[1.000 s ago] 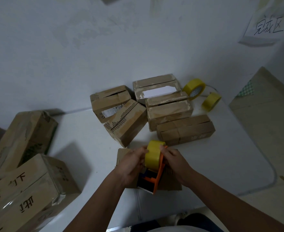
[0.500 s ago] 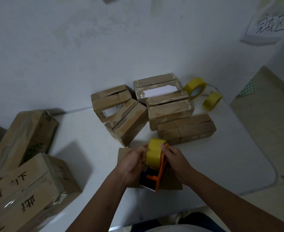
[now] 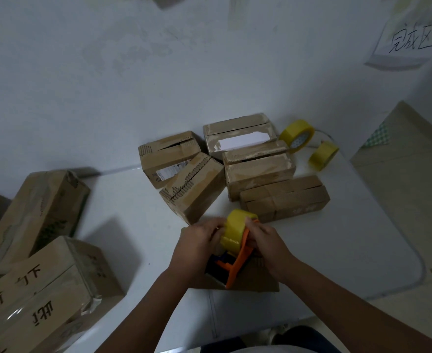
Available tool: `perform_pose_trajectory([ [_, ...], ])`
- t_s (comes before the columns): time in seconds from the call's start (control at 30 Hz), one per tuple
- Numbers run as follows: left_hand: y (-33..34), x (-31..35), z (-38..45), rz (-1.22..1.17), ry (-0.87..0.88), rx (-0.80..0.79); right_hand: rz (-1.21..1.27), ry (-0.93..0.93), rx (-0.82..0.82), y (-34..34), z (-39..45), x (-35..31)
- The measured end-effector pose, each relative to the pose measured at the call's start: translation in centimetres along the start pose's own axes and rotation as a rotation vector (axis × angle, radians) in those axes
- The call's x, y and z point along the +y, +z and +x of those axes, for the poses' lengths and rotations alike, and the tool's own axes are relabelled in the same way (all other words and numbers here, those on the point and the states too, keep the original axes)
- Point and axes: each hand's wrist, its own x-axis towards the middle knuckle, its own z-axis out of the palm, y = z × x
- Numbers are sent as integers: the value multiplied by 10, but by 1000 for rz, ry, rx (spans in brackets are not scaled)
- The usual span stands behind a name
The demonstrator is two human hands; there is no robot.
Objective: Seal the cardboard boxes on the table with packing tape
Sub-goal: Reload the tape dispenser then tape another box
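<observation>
**Head cam: we're fiddling with the tape roll, nothing sealed up front yet**

Head view has us holding the tape dispenser right over the flat cardboard box at the near edge of the table. The yellow tape roll sits on top of the orange frame. Our left hand has its fingers curled against the left side of the roll, and our right hand pinches the roll's top edge and the orange arm beside it, thumb up on the yellow.

Compared with a second ago, barely anything has moved: the dispenser has nudged slightly toward the far side, and the right fingers have crept up onto the roll. No strip of tape is out that we can see. So our guess is we're hunting for the loose end or seating the roll, and the actual taping hasn't begun on this box.

Further out, five small boxes huddle in the middle of the table, a couple with flaps visibly gaping. Two spare tape rolls lie by the wall on the right. Bigger cartons sit at the left. A paper sign hangs on the wall.
</observation>
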Motion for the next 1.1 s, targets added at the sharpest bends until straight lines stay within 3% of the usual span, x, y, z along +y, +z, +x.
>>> perform_pose_trajectory([
  [0.2,-16,2,7,489,264,15,-89,-5,18,8,3,-2],
  [0.67,-16,18,22,735,409,-63,-135,-28,88,14,2,0],
  [0.83,-14,19,17,695,379,-79,-133,-59,104,13,2,2],
  [0.9,-17,22,14,608,270,-91,-136,-50,104,12,3,1],
  [1.0,-23,15,14,220,-56,-174,-119,-11,59,9,3,-3],
  [1.1,-21,5,13,-86,-192,-188,-92,49,-18,8,-2,-9],
])
